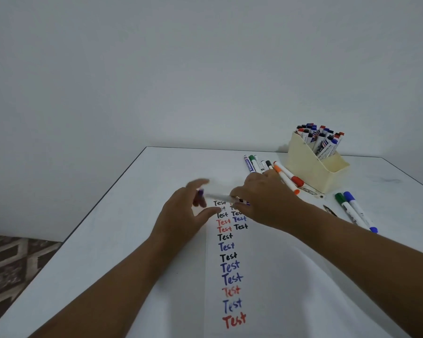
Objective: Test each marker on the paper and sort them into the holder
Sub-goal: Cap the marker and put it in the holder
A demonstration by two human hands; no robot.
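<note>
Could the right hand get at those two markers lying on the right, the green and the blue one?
Probably not yet: the right hand is holding a marker. Otherwise the way looks free; the green marker and blue marker lie uncovered beside that forearm.

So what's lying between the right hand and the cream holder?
In the head view, between the right hand and the holder lie two white markers, one red-capped, one orange-capped, side by side on the table.

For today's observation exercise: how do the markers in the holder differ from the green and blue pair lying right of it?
Markers in the holder stand packed together, leaning; the green marker and blue marker lie flat on the table. The holder's look thicker; the pair look slimmer. All are capped.
</note>
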